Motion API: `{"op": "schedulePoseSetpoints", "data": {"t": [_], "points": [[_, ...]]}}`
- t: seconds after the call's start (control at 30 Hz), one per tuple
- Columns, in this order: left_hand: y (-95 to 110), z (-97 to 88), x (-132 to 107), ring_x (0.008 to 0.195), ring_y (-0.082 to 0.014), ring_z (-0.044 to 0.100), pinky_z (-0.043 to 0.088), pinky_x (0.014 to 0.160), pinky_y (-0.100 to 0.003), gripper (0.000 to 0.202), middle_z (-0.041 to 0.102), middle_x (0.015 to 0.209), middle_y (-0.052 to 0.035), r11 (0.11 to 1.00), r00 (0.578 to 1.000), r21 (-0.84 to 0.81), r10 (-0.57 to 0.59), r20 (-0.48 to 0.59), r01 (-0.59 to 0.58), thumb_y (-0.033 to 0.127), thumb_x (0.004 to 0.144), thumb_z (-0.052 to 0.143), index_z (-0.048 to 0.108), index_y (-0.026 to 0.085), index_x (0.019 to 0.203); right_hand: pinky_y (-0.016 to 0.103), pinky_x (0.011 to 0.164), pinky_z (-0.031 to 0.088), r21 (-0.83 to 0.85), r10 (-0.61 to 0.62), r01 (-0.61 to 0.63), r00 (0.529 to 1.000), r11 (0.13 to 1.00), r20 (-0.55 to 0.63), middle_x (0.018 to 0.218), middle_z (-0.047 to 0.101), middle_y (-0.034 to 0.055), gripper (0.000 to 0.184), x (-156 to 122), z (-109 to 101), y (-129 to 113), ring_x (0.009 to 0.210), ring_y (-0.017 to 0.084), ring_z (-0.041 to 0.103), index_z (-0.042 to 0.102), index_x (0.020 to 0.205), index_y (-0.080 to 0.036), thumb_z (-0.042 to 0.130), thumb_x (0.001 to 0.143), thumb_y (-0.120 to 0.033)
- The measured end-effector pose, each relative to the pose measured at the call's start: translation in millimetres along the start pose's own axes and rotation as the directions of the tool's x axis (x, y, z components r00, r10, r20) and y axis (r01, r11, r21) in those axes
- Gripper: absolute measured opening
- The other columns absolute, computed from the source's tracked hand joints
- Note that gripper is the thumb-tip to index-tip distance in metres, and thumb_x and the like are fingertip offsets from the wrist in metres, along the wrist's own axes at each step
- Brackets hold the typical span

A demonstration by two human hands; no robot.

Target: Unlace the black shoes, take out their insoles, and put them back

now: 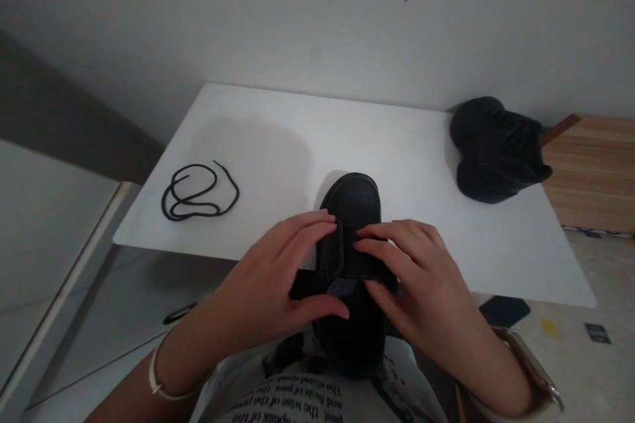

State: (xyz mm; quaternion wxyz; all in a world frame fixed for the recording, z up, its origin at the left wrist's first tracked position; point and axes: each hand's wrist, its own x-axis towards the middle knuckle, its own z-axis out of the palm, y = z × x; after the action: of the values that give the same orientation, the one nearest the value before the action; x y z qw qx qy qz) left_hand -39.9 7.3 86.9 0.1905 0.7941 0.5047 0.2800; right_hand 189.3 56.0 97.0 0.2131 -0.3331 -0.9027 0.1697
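A black leather shoe points its toe away from me, over the front edge of the white table. Its dark opening faces my body, and pale stitching edges the flap across its top. My left hand grips the shoe's left side, fingertips at the flap's stitched edge and thumb over the opening. From the right, my right hand holds the shoe, with its fingertips on the flap and its thumb near the flap's rear edge. Part of the shoe's right side is hidden by that hand.
A coiled black shoelace lies on the left of the white table. More black footwear stands at the back right, beside a wood-grained surface. A plain wall rises behind the table.
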Motion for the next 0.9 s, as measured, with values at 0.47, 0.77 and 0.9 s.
{"op": "schedulePoseSetpoints", "data": {"t": [0.47, 0.77, 0.9], "points": [[1, 18.9, 34, 0.115, -0.022, 0.06, 0.051, 0.103, -0.038, 0.04, 0.063, 0.122, -0.0123, 0.99, 0.998, -0.141, -0.033, -0.049, 0.026, 0.011, 0.093, 0.053, 0.051, 0.012, 0.133, 0.028, 0.073, 0.051, 0.195, 0.246, -0.206, 0.947, 0.959, -0.206, 0.088, 0.078, -0.001, 0.003, 29, -2, 12, 0.078, 0.017, 0.071, 0.073, 0.092, -0.02, 0.07, 0.091, -0.02], [-16, 36.2, 20, 0.124, -0.02, 0.052, 0.048, 0.103, -0.035, 0.037, 0.05, 0.131, -0.0124, 0.962, 0.985, -0.26, 0.038, -0.171, -0.082, 0.001, 0.092, 0.042, 0.054, 0.019, 0.122, 0.026, 0.061, 0.045, 0.422, 0.434, -0.318, 0.875, 0.849, -0.213, 0.078, 0.069, -0.0015, 0.01, 43, 20, 44, 0.065, 0.012, 0.057, 0.072, 0.084, -0.018, 0.078, 0.084, -0.025], [-15, 41.5, 18, 0.132, -0.0241, 0.045, 0.042, 0.111, -0.041, 0.047, 0.045, 0.138, -0.0146, 0.958, 0.992, -0.286, -0.032, -0.119, -0.003, 0.006, 0.092, 0.041, 0.049, 0.017, 0.138, 0.029, 0.068, 0.048, 0.433, 0.392, -0.292, 0.906, 0.853, -0.162, 0.084, 0.068, 0.0004, 0.008, 40, 18, 45, 0.075, 0.015, 0.06, 0.07, 0.092, -0.018, 0.073, 0.089, -0.025]]}}
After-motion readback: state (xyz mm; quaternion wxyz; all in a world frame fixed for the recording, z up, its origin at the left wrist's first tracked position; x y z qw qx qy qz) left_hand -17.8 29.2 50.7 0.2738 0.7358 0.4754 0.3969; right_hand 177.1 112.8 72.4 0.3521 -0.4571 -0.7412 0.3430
